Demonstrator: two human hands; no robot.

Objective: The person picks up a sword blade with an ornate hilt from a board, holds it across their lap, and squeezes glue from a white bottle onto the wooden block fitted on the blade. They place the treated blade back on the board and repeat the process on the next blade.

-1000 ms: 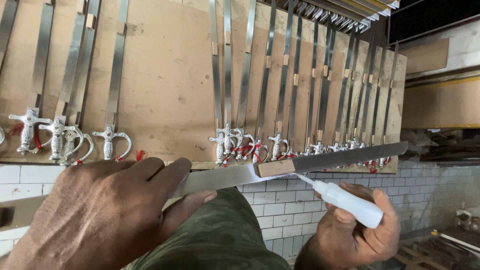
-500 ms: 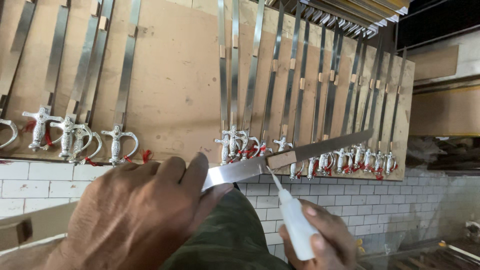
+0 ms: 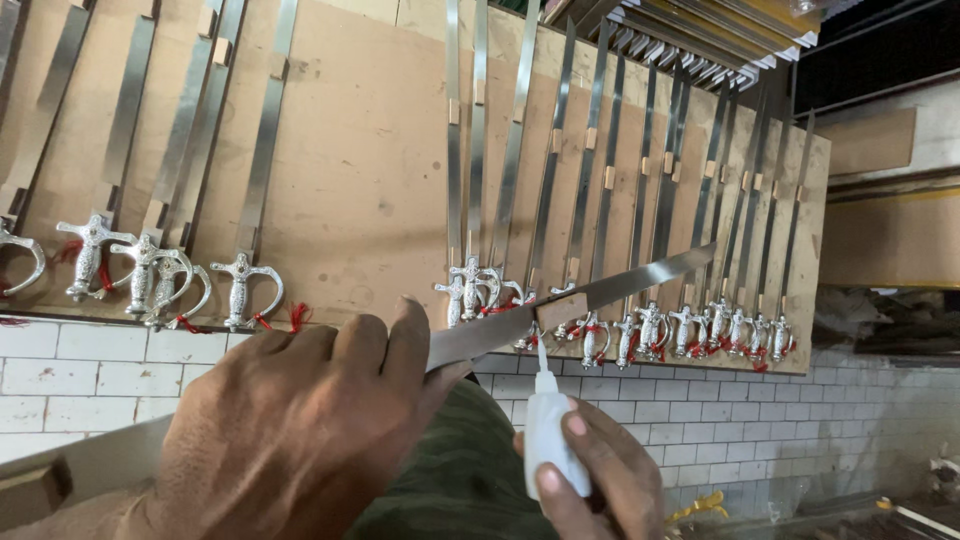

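Gripping a long steel blade from above, the left hand fills the near left of the view, its fingers curled over the flat of the metal and clamped on it. The blade runs from under that hand up and to the right, its far end rising in front of the board behind. Partway along it sits a small tan wooden block, touching the metal.

The right hand is low in the middle of the view, closed around a small white squeeze bottle. The bottle stands nearly upright, and its thin nozzle points up to the underside of the blade just beside the block; whether the tip quite touches the metal cannot be told. The two hands are apart, the bottle hand below and to the right of the blade hand. Between them shows a fold of dark green cloth, near the camera.

Behind, a large brown board leans against a white tiled wall. Rows of finished swords rest on it, blades pointing up and silver curved hilts at the bottom, many with small red tassels. One group lies at the far left, a larger group from the middle to the right, with bare board between. More long strips are stacked at the top right.
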